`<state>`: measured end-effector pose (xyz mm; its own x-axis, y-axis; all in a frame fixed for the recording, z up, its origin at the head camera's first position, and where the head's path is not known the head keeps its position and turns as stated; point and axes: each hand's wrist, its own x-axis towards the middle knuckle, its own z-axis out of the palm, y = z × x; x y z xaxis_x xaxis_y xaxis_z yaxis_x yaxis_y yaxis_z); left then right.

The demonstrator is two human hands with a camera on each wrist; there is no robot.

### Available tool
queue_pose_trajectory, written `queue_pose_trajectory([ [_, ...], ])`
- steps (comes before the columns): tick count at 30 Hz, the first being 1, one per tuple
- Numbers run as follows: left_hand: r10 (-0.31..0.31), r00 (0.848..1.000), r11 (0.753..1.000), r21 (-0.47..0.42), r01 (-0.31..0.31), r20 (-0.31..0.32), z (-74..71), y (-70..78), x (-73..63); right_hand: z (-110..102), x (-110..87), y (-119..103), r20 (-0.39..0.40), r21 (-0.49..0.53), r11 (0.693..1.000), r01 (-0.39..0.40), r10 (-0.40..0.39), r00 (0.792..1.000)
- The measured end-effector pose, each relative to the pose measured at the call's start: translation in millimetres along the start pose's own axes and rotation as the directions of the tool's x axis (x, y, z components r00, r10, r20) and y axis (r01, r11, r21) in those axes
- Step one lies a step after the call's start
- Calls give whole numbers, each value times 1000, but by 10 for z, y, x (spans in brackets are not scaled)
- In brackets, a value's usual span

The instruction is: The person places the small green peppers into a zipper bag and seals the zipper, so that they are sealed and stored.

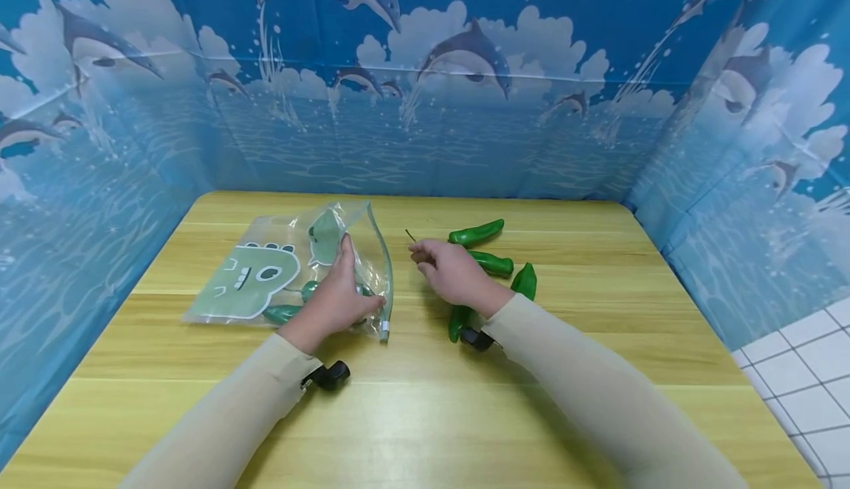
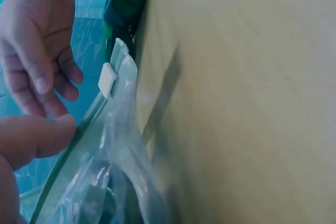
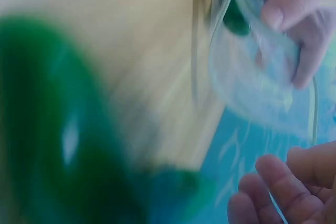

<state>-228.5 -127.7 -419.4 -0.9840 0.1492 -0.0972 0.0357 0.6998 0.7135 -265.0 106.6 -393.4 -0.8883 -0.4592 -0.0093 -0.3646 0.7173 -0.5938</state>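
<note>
The bag (image 1: 246, 282) is held by the left hand (image 1: 335, 293); a pepper (image 1: 477, 233) is positioned crosswise just beyond the nearer, relaxed, empty right hand (image 1: 454, 271).

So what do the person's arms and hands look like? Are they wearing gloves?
No gloves: the left hand and right hand are both bare. The left sleeve and right sleeve are long, plain and beige, with no pictures that I can see. By each cuff sits a small black gadget, one on the left wrist and one on the right wrist.
</note>
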Motion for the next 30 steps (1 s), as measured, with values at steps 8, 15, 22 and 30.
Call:
queue_pose_trajectory([
  [8, -29, 999, 999, 46, 27, 34, -105, -16, 37, -402, -166, 498, -45, -117, 992, -50, 45, 998],
  [15, -26, 999, 999, 41, 25, 36, -89, -112, 80, -592, -280, 940, 28, -171, 982, -76, 82, 996],
  [22, -20, 999, 999, 28, 19, 36, -69, -176, 99, -749, -418, 1142, 78, -132, 988, -84, 95, 992],
  [30, -9, 1000, 1000, 8, 9, 30, -66, -178, 86, -842, -602, 1220, 139, -123, 983, -137, 154, 978],
])
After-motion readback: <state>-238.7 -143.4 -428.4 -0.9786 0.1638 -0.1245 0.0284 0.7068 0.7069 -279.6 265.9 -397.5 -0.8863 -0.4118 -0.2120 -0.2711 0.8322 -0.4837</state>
